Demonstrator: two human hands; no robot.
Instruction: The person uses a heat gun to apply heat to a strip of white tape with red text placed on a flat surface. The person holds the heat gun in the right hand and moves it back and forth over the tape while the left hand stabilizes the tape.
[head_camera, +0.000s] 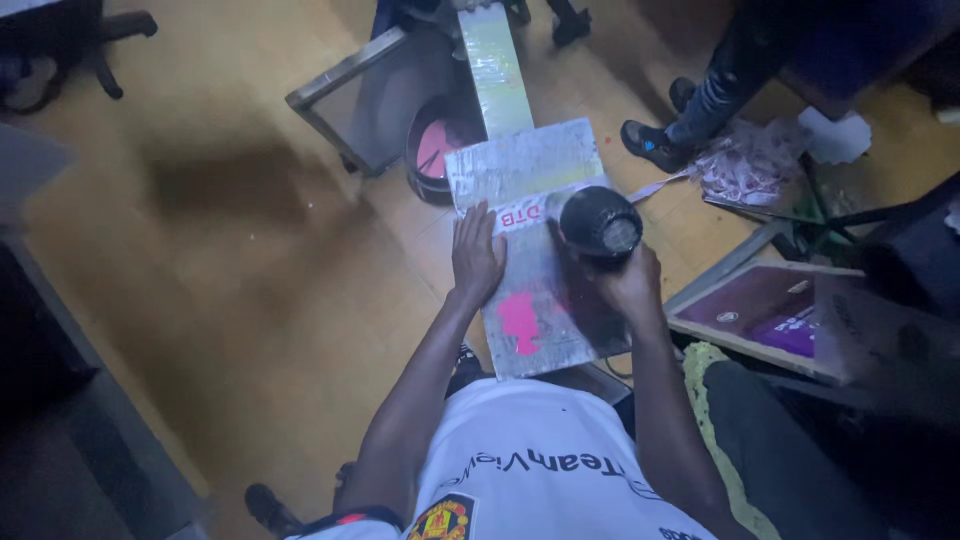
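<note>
Left hand (476, 255) flat on the board (545, 300); right hand (632, 283), half hidden, grips the black dryer (600, 223).

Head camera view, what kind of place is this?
Probably a small screen-printing workshop: framed screens lean on the wooden floor, the left hand steadies a board with a pink print, and the right hand aims a black dryer.

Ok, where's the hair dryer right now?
In the head view, the black hair dryer is in the right hand, over the upper right part of the grey board. The left hand lies flat on the board beside it.
</note>
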